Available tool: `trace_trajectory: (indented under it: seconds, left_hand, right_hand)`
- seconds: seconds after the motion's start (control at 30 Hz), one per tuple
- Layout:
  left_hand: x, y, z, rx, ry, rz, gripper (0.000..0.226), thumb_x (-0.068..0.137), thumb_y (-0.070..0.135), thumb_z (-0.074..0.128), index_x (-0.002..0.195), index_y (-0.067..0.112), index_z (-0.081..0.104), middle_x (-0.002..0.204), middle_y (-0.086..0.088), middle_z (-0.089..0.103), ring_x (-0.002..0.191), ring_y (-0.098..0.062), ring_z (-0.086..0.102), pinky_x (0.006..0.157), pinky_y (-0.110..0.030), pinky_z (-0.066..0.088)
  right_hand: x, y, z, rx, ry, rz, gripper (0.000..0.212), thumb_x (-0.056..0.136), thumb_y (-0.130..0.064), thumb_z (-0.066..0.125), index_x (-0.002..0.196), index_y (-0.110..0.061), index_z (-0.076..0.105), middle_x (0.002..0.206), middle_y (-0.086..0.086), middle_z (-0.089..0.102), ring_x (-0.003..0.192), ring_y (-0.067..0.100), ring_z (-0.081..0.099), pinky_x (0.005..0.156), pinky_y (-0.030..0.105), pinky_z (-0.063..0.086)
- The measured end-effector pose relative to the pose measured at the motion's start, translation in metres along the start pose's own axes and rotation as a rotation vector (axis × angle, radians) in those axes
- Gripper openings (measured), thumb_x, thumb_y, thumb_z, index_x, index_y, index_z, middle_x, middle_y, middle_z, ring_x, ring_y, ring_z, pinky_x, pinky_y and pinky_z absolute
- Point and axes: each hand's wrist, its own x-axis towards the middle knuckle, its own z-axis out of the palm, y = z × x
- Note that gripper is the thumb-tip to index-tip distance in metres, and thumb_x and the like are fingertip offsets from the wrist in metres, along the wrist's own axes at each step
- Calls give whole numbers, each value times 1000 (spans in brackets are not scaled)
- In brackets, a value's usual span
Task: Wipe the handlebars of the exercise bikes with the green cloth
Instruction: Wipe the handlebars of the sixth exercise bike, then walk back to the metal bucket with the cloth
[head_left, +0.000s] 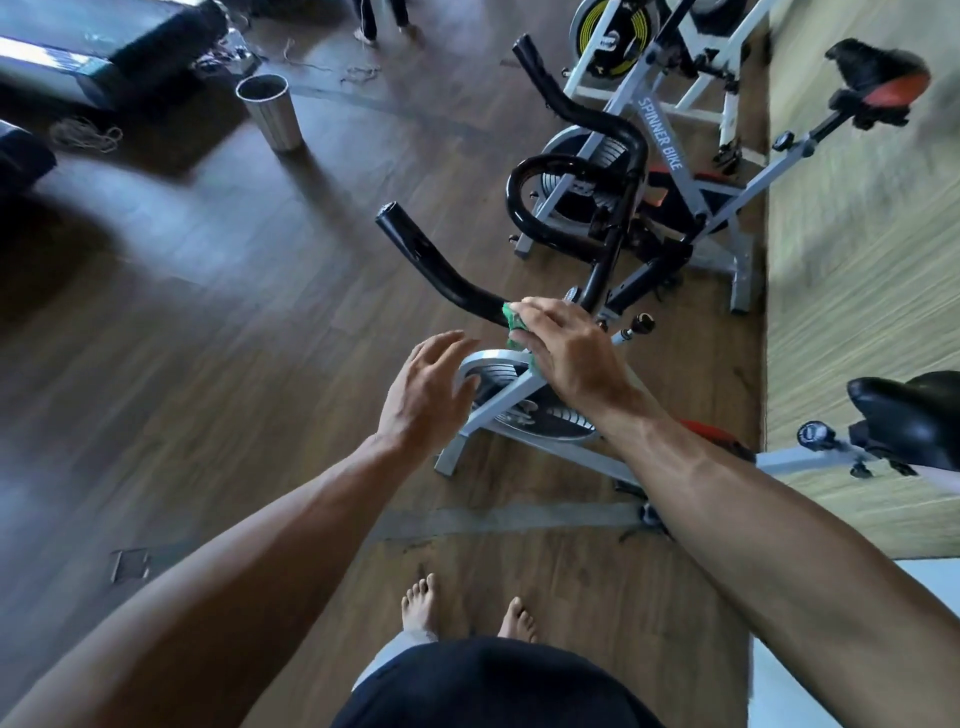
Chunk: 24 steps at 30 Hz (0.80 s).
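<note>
Green cloth: bunched under the right hand, pressed on the near bike's black handlebar where the bar bends in toward the stem.
Right hand: grip clamped on the cloth and bar, fingers wrapped over.
Left hand: fingers spread apart, holding nothing, hovering just beside the right hand above the flywheel.
Done so far: hard to judge; no visible sign separates wiped bar from unwiped.
Probably left on this bike: the long run out to the bar's end cap, which the cloth sits well short of.
Second bike's handlebar: beyond, untouched by either hand; likely waiting.
</note>
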Motion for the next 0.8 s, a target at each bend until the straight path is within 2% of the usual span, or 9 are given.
trace_trajectory:
  seconds: [0.13,0.23,0.33,0.43,0.6,0.8]
  left_hand:
    - [-31,-9,4,-19,-96,-197,38,89,21,67,127,18,62,130,-6,61,117,-26,57,98,-40,49]
    - [-59,-16,6,-45,-184,-319,36,89,26,66,125,20,63,127,-5,62,110,-25,60,94,-35,48]
    - [-92,-29,8,-55,-336,-466,42,88,26,66,129,23,60,128,-4,60,113,-24,58,94,-31,45]
    - [-126,-51,4,-47,-450,-525,47,88,26,65,134,24,55,129,-7,59,122,-28,53,100,-32,42]
    - [-167,-92,-16,-56,-479,-605,49,89,27,66,136,22,53,131,-7,57,123,-27,52,101,-32,43]
    - [-203,-155,-45,-75,-494,-724,49,90,34,63,137,21,52,132,-8,56,124,-28,51,103,-38,43]
  right_hand:
    - [-33,-22,5,45,-2,-86,40,101,-34,51,122,-4,67,112,11,69,103,30,66,93,40,55]
    - [-64,-36,26,103,-49,-68,35,100,-31,55,117,-4,69,108,10,70,99,29,67,91,40,55]
    - [-90,-50,51,151,-185,-8,34,98,-31,55,113,-4,69,104,11,71,94,33,68,84,43,58]
    - [-110,-65,77,162,-359,60,40,98,-38,49,110,-6,69,101,12,71,91,34,68,79,45,58]
    - [-119,-99,121,175,-553,113,52,97,-49,39,110,-9,70,103,12,71,88,36,67,77,43,57]
    - [-96,-151,173,175,-617,49,45,96,-44,45,103,-7,71,94,13,71,79,36,67,71,41,58]
